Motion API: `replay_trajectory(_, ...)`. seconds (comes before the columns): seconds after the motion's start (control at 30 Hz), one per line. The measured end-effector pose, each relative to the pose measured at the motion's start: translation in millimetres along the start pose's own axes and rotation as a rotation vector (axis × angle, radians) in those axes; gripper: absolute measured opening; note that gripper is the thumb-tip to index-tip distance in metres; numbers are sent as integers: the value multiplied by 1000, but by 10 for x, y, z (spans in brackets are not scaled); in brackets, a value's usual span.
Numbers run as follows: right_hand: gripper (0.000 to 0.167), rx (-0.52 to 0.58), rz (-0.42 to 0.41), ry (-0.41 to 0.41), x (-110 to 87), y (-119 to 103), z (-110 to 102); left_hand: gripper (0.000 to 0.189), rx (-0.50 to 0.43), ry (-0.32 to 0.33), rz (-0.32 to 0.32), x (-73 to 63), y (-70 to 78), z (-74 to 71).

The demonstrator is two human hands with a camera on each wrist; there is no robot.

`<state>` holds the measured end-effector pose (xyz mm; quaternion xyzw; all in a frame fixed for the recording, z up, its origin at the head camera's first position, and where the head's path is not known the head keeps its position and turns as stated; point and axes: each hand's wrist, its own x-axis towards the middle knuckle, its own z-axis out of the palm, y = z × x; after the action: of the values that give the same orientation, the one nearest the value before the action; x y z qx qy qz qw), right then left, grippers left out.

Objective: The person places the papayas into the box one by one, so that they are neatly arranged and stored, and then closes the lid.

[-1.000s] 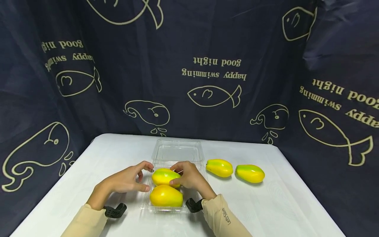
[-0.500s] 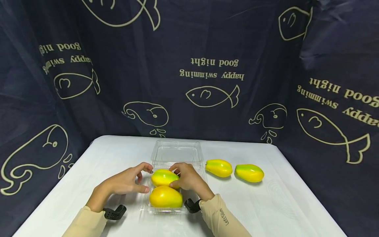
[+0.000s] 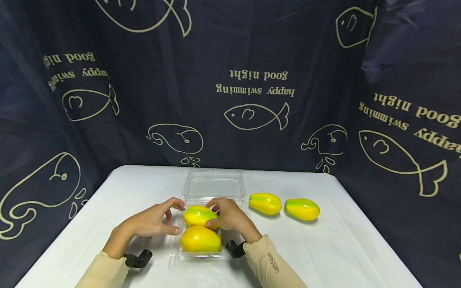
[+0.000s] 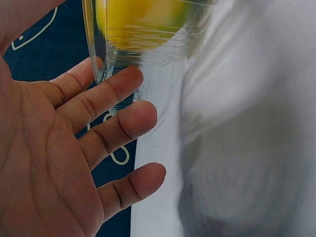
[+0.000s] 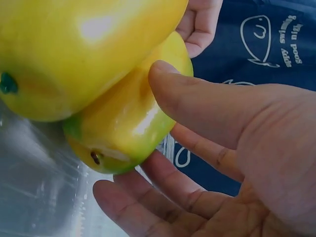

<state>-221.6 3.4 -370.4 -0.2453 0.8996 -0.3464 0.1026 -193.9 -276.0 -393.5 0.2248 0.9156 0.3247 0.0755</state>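
Note:
Two yellow-green papayas lie crosswise in a clear plastic clamshell box, the nearer papaya (image 3: pixel 200 239) in front of the farther papaya (image 3: pixel 198 216). My right hand (image 3: pixel 230 215) holds the farther one at its right end; the right wrist view shows my thumb (image 5: pixel 197 101) on its side and curled fingers at its far side. On the left of the box (image 3: pixel 197 255), my left hand (image 3: pixel 149 220) stands with fingers spread and loosely bent, nothing in its grasp. In the left wrist view its fingertips (image 4: pixel 131 79) are at the box wall; whether they press it I cannot tell.
The box's lid (image 3: pixel 215 187) lies folded back behind the base. Two more papayas rest to the right on the white tabletop (image 3: pixel 306 252): one papaya (image 3: pixel 265 204) near the box, another papaya (image 3: pixel 302 209) farther right. A dark curtain (image 3: pixel 173 80) hangs behind the table.
The view shifts slightly. My right hand stays at the farther papaya, and its thumb has slid a little over the fruit. The left hand and box keep their places.

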Motion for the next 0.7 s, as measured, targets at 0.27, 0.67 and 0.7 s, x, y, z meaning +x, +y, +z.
replay_trajectory(0.27, 49, -6, -5, 9, -53, 29, -47, 70, 6, 2, 0, -3, -3, 4)
replay_trajectory(0.67, 44, 52, -44, 103, -166, 71, -217, 71, 14, 4, 10, 1, -6, -1)
replay_trajectory(0.7, 44, 54, -52, 113, -175, 75, -229, 71, 13, 4, 11, 0, -4, -2)
